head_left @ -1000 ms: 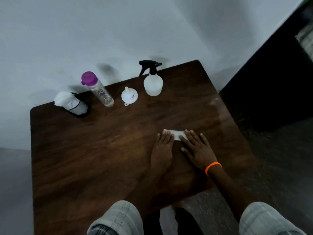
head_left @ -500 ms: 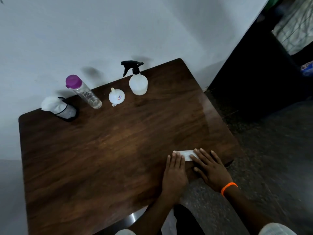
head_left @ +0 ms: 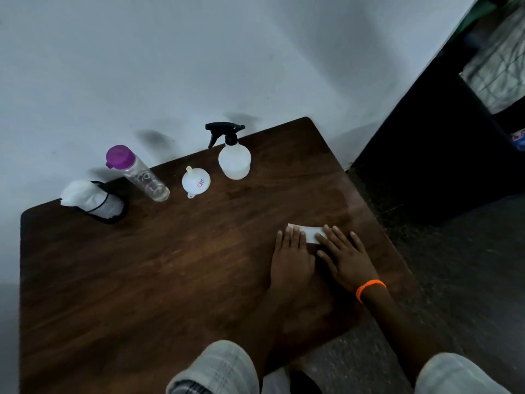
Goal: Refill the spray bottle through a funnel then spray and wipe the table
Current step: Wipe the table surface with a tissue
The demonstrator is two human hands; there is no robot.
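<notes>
A folded white tissue (head_left: 310, 233) lies on the dark wooden table (head_left: 159, 274) near its right edge. My left hand (head_left: 292, 260) and my right hand (head_left: 345, 258) press flat on it side by side, fingers straight, and cover most of it. The white spray bottle (head_left: 234, 159) with a black trigger head stands at the back of the table. A small white funnel (head_left: 196, 181) sits upside down to its left. Further left stands a clear water bottle (head_left: 142, 176) with a purple cap.
A black holder with white tissues (head_left: 95, 200) stands at the back left corner. A white wall runs behind the table. Right of the table is dark floor (head_left: 466, 280) and a dark doorway. My knees show at the bottom edge.
Both hands, flat on the tissue, slid toward the table's near right edge and then back away from it. The camera view shifted as well. The bottles and funnel stayed put.
</notes>
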